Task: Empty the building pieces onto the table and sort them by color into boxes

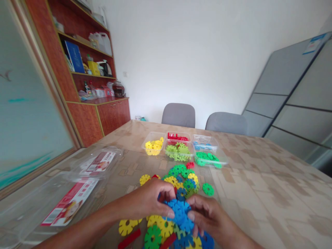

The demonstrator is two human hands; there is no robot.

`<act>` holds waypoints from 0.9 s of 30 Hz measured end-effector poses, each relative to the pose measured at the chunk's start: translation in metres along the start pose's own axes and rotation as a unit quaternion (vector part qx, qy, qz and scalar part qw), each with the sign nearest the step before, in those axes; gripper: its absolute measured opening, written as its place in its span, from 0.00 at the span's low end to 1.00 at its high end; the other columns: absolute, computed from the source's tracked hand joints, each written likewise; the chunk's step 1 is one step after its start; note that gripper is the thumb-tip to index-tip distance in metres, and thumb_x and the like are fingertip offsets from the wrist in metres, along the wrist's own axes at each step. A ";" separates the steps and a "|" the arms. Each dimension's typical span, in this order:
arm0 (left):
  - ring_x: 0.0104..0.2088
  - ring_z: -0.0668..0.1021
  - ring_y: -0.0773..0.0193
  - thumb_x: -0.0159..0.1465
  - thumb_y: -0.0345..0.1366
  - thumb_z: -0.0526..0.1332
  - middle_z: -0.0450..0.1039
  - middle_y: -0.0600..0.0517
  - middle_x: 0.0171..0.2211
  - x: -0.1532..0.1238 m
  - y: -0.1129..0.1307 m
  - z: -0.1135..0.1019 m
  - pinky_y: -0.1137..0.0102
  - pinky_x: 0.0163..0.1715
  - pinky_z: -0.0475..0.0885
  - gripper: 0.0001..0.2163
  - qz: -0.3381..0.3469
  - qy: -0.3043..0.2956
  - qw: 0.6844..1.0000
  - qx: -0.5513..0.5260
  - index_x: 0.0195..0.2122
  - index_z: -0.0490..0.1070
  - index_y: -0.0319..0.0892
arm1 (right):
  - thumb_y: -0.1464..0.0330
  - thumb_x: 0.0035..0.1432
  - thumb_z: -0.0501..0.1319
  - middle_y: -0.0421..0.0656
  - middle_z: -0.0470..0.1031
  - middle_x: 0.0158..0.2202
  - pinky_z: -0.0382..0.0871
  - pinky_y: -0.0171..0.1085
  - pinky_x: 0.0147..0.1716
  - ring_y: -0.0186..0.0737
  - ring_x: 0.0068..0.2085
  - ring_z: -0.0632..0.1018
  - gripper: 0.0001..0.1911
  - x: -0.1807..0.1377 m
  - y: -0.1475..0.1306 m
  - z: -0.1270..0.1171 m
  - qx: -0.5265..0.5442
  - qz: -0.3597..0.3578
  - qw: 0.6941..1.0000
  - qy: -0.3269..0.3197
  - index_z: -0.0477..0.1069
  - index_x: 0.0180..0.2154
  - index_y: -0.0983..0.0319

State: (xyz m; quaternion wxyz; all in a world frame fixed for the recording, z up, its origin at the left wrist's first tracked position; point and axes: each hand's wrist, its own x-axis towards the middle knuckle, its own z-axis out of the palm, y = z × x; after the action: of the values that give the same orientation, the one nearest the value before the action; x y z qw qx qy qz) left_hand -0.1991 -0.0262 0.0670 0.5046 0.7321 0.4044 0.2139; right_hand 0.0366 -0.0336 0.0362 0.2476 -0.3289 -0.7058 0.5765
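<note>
Between my two hands is a bunch of blue notched plastic discs (180, 215), held above a mixed pile on the table. My left hand (158, 199) grips the bunch from the left, thumb in front. From the right, my right hand (206, 214) pinches it with thumb and fingers. Around and below them lie loose flower-shaped discs: yellow (155, 224), green (152, 238) and blue ones (207, 240). Red bars (129, 239) lie near the front edge of the view. A lone green disc (208, 189) rests right of the pile.
Clear tubs hold yellow pieces (154, 147), light green pieces (178, 152), green pieces (207, 159), red pieces (177, 137) and blue pieces (202, 145). Clear lids with labels (70, 202) lie at left. Beyond the table stand two grey chairs (178, 115).
</note>
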 end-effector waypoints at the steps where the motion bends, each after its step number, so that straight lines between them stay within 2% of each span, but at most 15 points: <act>1: 0.24 0.62 0.71 0.50 0.37 0.69 0.62 0.60 0.23 0.001 -0.002 0.002 0.76 0.23 0.55 0.11 -0.005 0.009 1.000 -0.007 0.28 0.68 0.40 | 0.48 0.59 0.57 0.36 0.66 0.24 0.63 0.28 0.22 0.30 0.22 0.71 0.22 0.000 0.000 0.002 0.002 -0.006 1.000 -0.002 0.67 0.35 0.62; 7: 0.23 0.61 0.71 0.47 0.39 0.70 0.61 0.61 0.21 0.005 -0.012 0.016 0.75 0.22 0.55 0.14 -0.017 0.034 0.997 -0.061 0.27 0.65 0.40 | 0.50 0.59 0.58 0.38 0.66 0.27 0.65 0.30 0.24 0.31 0.24 0.70 0.20 0.002 0.010 0.009 0.030 -0.039 0.999 -0.016 0.67 0.37 0.61; 11: 0.24 0.63 0.70 0.45 0.33 0.71 0.63 0.61 0.23 0.005 -0.013 0.026 0.76 0.22 0.56 0.15 -0.009 0.057 0.997 -0.051 0.28 0.65 0.41 | 0.51 0.58 0.60 0.37 0.64 0.27 0.66 0.30 0.25 0.30 0.25 0.66 0.19 0.004 0.015 0.015 0.014 -0.050 0.998 -0.018 0.66 0.34 0.62; 16: 0.27 0.66 0.69 0.50 0.31 0.67 0.64 0.60 0.26 0.005 -0.010 0.025 0.75 0.25 0.60 0.12 0.025 0.047 0.996 -0.068 0.34 0.66 0.40 | 0.49 0.58 0.58 0.37 0.62 0.27 0.69 0.30 0.24 0.30 0.25 0.66 0.22 0.006 0.016 0.013 0.038 -0.042 0.998 -0.010 0.65 0.33 0.62; 19: 0.29 0.67 0.69 0.53 0.30 0.64 0.65 0.58 0.28 0.005 -0.009 0.021 0.75 0.28 0.62 0.12 0.048 0.050 0.994 -0.082 0.38 0.66 0.40 | 0.47 0.56 0.59 0.36 0.63 0.24 0.66 0.27 0.20 0.28 0.22 0.67 0.23 0.008 0.017 0.007 0.049 -0.026 0.998 0.002 0.64 0.33 0.61; 22: 0.29 0.67 0.69 0.53 0.29 0.63 0.65 0.58 0.28 0.006 -0.010 0.021 0.75 0.29 0.62 0.09 0.049 0.065 0.993 -0.083 0.36 0.66 0.40 | 0.46 0.55 0.59 0.35 0.65 0.23 0.63 0.26 0.18 0.28 0.20 0.69 0.23 0.010 0.020 0.003 0.053 -0.004 0.999 -0.001 0.64 0.33 0.61; 27: 0.27 0.66 0.69 0.51 0.27 0.62 0.64 0.59 0.25 0.009 -0.011 0.024 0.76 0.26 0.61 0.07 0.029 0.101 0.994 -0.042 0.31 0.66 0.40 | 0.45 0.56 0.58 0.36 0.67 0.22 0.63 0.27 0.19 0.29 0.20 0.71 0.25 0.012 0.024 0.003 0.060 -0.003 0.998 -0.017 0.65 0.35 0.62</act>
State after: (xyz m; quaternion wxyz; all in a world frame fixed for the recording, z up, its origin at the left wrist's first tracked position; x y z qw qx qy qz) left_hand -0.1801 -0.0307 0.0466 0.4850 0.6964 0.4228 0.3179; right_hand 0.0309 -0.0238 0.0123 0.2566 -0.3017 -0.6749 0.6226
